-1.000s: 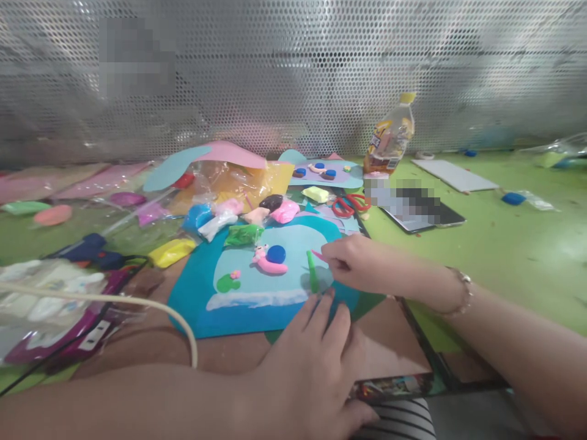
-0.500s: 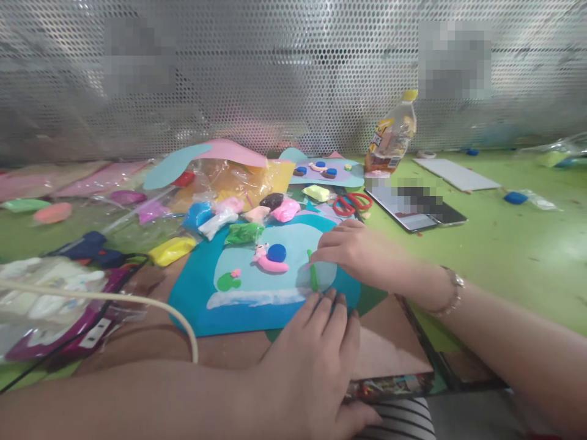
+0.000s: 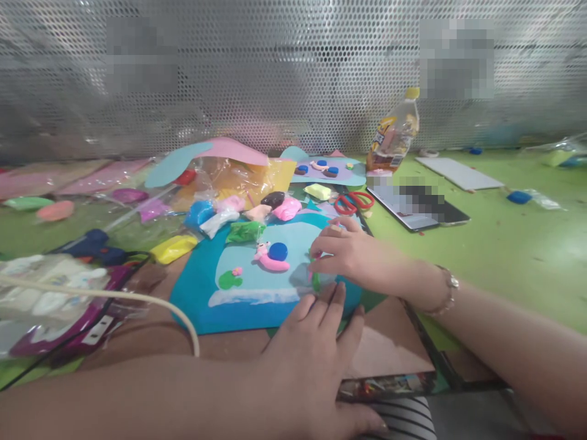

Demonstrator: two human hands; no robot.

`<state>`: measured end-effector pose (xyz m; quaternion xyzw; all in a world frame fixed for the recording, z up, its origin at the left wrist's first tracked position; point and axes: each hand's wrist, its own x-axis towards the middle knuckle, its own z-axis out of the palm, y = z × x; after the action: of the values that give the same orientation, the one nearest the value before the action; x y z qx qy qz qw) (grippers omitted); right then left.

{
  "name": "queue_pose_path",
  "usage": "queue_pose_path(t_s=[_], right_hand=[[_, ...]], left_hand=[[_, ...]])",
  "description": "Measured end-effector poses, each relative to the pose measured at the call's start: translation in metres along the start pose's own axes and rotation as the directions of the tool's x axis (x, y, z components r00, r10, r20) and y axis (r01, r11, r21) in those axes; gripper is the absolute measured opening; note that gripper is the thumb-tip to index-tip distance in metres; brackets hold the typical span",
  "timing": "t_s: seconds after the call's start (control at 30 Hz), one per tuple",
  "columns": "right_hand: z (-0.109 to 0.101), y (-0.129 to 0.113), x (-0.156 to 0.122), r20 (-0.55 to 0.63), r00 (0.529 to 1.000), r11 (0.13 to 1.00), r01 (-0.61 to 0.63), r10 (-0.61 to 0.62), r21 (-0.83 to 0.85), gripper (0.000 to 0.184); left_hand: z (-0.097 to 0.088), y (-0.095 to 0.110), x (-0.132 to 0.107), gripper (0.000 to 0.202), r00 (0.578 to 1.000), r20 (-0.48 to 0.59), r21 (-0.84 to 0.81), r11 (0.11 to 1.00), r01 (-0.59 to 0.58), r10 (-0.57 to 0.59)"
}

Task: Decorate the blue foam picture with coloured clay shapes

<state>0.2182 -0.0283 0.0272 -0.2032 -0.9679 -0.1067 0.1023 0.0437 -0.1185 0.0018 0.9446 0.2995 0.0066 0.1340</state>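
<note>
A blue paper sheet (image 3: 202, 311) carries a light-blue panel with a clay picture on it. There I see a pink snail (image 3: 273, 264) with a round blue shell (image 3: 277, 251), a green lily pad (image 3: 229, 280) bearing a small pink flower, and a smeared white band (image 3: 257, 297). My left hand (image 3: 307, 354) lies flat on the paper's lower right part, fingers spread. On the panel's right side, my right hand (image 3: 362, 250) has its fingers curled over a thin green clay strip (image 3: 315, 282). The strip's upper part is mostly hidden by those fingers.
Behind the paper lie bagged clay lumps (image 3: 199, 214), red-handled scissors (image 3: 353, 202) and a second clay picture (image 3: 328, 173). A phone (image 3: 403, 211) and a bottle (image 3: 394, 134) stand to the right. At left are a glue gun (image 3: 94, 244) and a pale cable (image 3: 151, 300).
My right hand has shifted slightly down, and its fingers have curled closer around the green strip. The left hand's fingers have moved a little up and right on the paper.
</note>
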Motion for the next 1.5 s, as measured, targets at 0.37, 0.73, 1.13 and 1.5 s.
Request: queue_pose_path(t_s=[0.37, 0.73, 1.13, 1.5], right_hand=[[-0.0034, 0.004, -0.0019, 0.042, 0.999, 0.999, 0.021, -0.023, 0.036, 0.026], [-0.0016, 0.0026, -0.0002, 0.015, 1.0, 1.0, 0.0, 0.0, -0.002, 0.023], [-0.0069, 0.0018, -0.0002, 0.043, 0.999, 1.0, 0.015, -0.013, -0.027, 0.028], [-0.0066, -0.001, 0.0006, 0.037, 0.999, 1.0, 0.023, -0.023, -0.003, 0.028]], left_hand=[[-0.0013, 0.0005, 0.0003, 0.093, 1.0, -0.014, 0.029, 1.0, 0.0, 0.001], [-0.001, 0.0009, 0.0007, 0.093, 1.0, -0.02, 0.028, 1.0, 0.008, -0.007], [-0.0019, 0.0012, 0.0007, 0.094, 0.999, -0.024, 0.01, 0.999, 0.032, -0.032], [-0.0031, 0.0014, 0.0012, 0.093, 0.999, -0.003, 0.008, 0.999, 0.034, -0.034]])
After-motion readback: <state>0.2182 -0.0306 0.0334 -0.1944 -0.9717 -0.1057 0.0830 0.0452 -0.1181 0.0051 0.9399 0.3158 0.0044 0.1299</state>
